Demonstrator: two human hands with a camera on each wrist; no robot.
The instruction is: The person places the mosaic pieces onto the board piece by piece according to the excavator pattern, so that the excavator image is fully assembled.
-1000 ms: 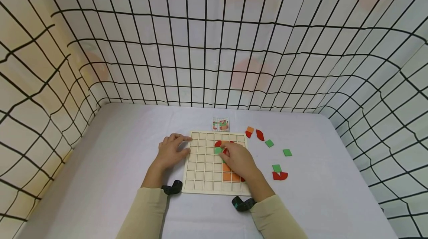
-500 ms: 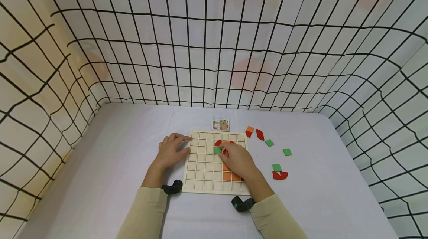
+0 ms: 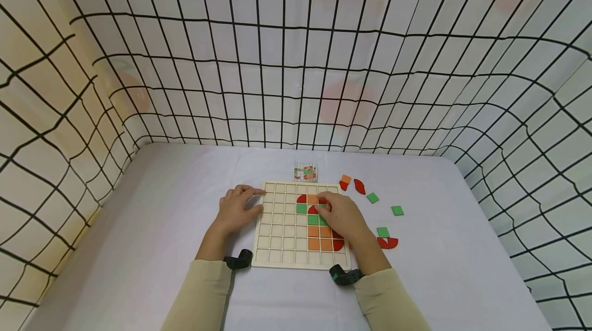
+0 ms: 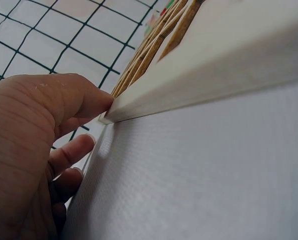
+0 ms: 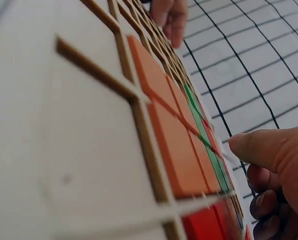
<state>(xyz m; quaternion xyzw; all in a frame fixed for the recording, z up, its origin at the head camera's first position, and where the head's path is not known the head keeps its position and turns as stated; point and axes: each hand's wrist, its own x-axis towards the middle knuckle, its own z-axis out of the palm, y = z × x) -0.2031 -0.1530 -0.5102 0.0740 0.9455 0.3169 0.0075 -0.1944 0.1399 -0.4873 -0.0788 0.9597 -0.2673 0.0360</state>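
A pale wooden grid board [image 3: 283, 225] lies on the white cloth. My left hand [image 3: 235, 210] rests at its left side, and in the left wrist view the thumb [image 4: 91, 97] touches the board's edge. Over the board's upper right part is my right hand [image 3: 344, 216], fingertips close above a red piece [image 3: 312, 209]. No piece shows between its thumb [image 5: 253, 145] and fingers. Set in the grid are a green square [image 3: 301, 208], orange squares [image 3: 313, 243] and a rounded red piece [image 3: 338, 244]. The right hand hides some of the cells.
A small pattern card [image 3: 305, 172] lies behind the board. Loose pieces lie to the right: an orange square [image 3: 346, 179], a red leaf shape [image 3: 359, 186], several green squares [image 3: 397, 210] and red pieces [image 3: 392, 243]. Black wire mesh [image 3: 296, 63] surrounds the table.
My right hand has shifted right across the board, uncovering the red piece and the green and orange squares beneath it. The left hand has stayed put.
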